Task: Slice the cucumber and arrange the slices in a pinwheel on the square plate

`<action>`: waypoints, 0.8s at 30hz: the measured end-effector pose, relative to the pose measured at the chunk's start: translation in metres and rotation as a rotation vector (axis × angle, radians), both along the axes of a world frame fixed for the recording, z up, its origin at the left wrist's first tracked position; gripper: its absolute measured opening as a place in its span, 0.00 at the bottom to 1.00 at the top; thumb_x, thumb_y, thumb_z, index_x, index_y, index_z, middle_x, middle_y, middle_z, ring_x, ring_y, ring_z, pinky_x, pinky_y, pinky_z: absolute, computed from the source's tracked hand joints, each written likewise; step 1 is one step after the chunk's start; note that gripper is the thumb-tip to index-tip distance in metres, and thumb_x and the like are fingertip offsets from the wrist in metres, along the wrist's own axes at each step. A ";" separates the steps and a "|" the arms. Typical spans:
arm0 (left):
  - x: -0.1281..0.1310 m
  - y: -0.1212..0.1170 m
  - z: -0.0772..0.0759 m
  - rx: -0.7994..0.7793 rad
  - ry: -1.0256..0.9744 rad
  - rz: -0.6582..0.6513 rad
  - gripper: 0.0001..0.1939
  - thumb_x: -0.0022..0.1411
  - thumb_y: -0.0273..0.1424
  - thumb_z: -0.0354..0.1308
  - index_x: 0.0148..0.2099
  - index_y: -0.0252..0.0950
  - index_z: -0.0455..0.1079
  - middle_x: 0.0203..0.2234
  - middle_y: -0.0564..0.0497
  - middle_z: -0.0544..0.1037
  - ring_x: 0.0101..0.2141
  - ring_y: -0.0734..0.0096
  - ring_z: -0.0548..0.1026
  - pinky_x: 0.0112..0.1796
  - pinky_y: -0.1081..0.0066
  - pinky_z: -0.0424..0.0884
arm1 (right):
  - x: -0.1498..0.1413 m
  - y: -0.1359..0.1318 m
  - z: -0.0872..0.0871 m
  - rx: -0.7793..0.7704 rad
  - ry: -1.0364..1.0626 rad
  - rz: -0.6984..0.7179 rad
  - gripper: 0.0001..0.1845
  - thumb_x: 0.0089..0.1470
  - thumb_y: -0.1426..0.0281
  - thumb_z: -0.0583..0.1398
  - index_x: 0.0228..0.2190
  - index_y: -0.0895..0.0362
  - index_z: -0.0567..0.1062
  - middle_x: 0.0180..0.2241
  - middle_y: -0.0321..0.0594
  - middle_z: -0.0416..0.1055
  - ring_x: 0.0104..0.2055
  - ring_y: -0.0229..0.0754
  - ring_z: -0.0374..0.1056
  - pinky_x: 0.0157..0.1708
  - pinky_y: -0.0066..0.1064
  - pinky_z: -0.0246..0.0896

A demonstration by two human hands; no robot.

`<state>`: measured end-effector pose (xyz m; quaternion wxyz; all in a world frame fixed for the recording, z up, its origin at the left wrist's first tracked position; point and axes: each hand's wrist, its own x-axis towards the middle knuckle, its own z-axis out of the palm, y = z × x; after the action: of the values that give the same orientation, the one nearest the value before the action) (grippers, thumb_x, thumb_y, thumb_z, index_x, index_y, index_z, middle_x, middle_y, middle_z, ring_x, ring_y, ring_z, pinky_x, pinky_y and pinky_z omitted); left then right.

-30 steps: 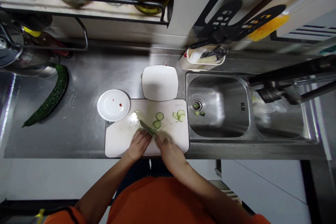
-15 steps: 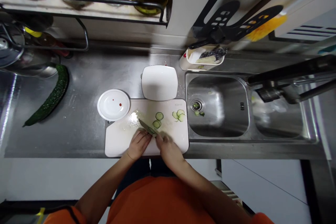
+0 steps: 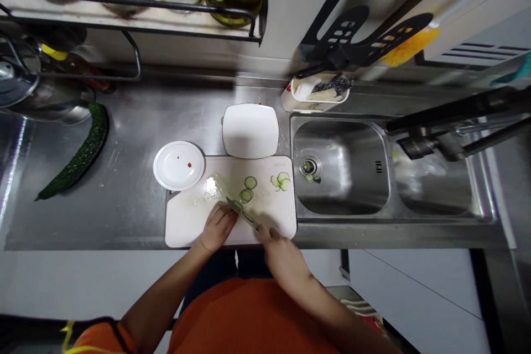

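Knife [image 3: 241, 213]: one, slim grey blade, set aslant over the white cutting board [image 3: 186, 224], tip away and to the left. Green-edged cucumber shows along the blade, partly hidden.

Round slices [image 3: 250, 182]: two, pale green with dark rims, lying flat beyond the blade. Thin slices [image 3: 281, 181]: a small overlapping cluster near the board's right edge.

Right hand [image 3: 284, 257]: closed around the knife's handle. Left hand [image 3: 219, 227]: fingers bent and drawn together, fingertips beside the blade; whether they grip a piece beneath cannot be told.

Change from half a second ago: right hand and knife sit farther right and nearer the person; left hand and loose slices hold their places on the board.

Edges: the board's near side runs along the counter's front lip; its right side stands just beside the sink [image 3: 344, 174]. Square plate [image 3: 250, 130] and round dish [image 3: 176, 174] border the far side. White surface extends left of the left hand; steel counter [image 3: 128, 193] stretches toward the long cucumber [image 3: 81, 160].
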<state>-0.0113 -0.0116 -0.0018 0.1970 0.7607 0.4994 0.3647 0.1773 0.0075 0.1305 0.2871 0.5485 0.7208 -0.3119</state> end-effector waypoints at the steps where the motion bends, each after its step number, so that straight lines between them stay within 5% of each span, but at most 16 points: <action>1: 0.000 0.000 0.001 0.000 -0.001 0.001 0.07 0.62 0.23 0.55 0.43 0.35 0.70 0.35 0.46 0.74 0.40 0.66 0.72 0.41 0.64 0.73 | 0.001 -0.002 0.002 0.001 0.001 -0.001 0.27 0.55 0.82 0.43 0.53 0.52 0.64 0.39 0.42 0.71 0.34 0.40 0.71 0.28 0.26 0.58; 24: 0.002 0.002 0.004 0.015 -0.012 0.010 0.06 0.61 0.22 0.55 0.41 0.34 0.70 0.34 0.46 0.74 0.39 0.66 0.73 0.41 0.63 0.73 | 0.003 0.000 0.014 -0.073 -0.001 -0.024 0.30 0.54 0.84 0.42 0.53 0.55 0.66 0.41 0.47 0.71 0.36 0.45 0.72 0.31 0.30 0.62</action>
<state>-0.0094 -0.0098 0.0023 0.1927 0.7575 0.4992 0.3740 0.1803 0.0077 0.1446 0.3036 0.5467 0.7020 -0.3409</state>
